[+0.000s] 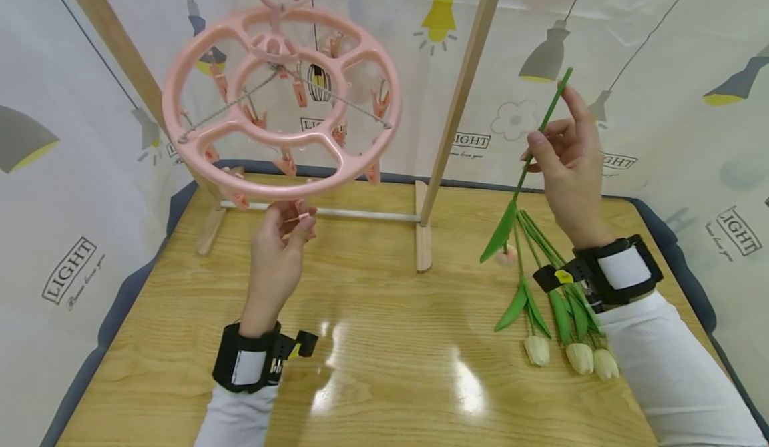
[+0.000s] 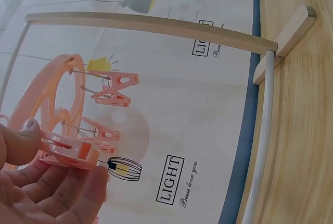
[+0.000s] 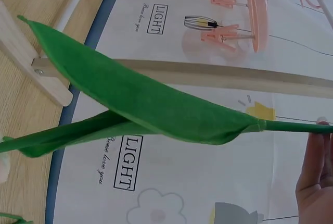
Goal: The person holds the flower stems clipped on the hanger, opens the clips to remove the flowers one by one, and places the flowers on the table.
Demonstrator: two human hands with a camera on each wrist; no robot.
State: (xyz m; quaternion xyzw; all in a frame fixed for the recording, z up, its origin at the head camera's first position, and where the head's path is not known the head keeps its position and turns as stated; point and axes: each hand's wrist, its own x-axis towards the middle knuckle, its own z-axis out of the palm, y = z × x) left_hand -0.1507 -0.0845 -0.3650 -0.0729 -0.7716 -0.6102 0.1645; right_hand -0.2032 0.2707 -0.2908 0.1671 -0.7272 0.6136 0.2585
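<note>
A round pink clip hanger (image 1: 207, 183) hangs at the left, with several pink clips dangling below its rings. Under its front rim my left hand (image 1: 276, 247) pinches one pink clip (image 2: 73, 150) between thumb and fingers. My right hand (image 1: 573, 173), raised at the right, grips the green stem (image 1: 551, 108) of an artificial tulip upside down. Its long leaf (image 3: 135, 91) points downward, and a pale pinkish bloom (image 1: 509, 255) shows below it. Under the right forearm several white tulips (image 1: 537, 351) lie on the table, blooms toward me, partly hidden by the sleeve.
A wooden stand with an upright post (image 1: 465, 93), feet and a white lower bar (image 1: 366, 215) rises at the back of the wooden table (image 1: 384, 313). Behind it hangs a white cloth (image 1: 661, 47) printed with lamps, and a dark blue border runs along the table's edges.
</note>
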